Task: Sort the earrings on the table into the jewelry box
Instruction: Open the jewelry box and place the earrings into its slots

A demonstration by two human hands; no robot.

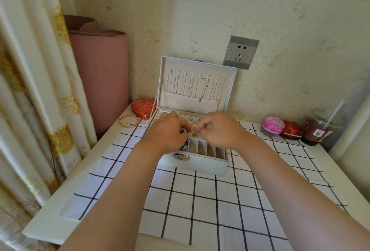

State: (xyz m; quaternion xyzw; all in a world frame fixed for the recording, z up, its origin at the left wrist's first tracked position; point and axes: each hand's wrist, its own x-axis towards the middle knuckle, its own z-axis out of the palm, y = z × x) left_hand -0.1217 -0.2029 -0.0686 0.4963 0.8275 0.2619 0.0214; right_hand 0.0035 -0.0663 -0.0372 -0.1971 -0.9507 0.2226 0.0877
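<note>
Item under inspection: small silver and gold earrings, lying loose in a rear compartment of the jewelry box, just beyond the fingertips of both hands. One gold piece sits in a narrow front slot. The box stands open near the back of the counter, and its lid is upright with thin necklaces hanging inside. A metal latch is on the front wall.

The left hand is over the left part of the tray with its fingers curled. A small red piece shows at its fingertips; whether it is gripped cannot be told. The right hand is over the centre, fingers curled, thumb and forefinger drawn together. Anything between them is too small to make out.

The box rests on a white cloth with a black grid. To its left are a red heart-shaped case and gold bangles. To the right, along the wall, are a pink round container, a small red box and a cup with a straw. A wall socket is above the lid, and a rolled pink mat and a curtain stand at far left.
</note>
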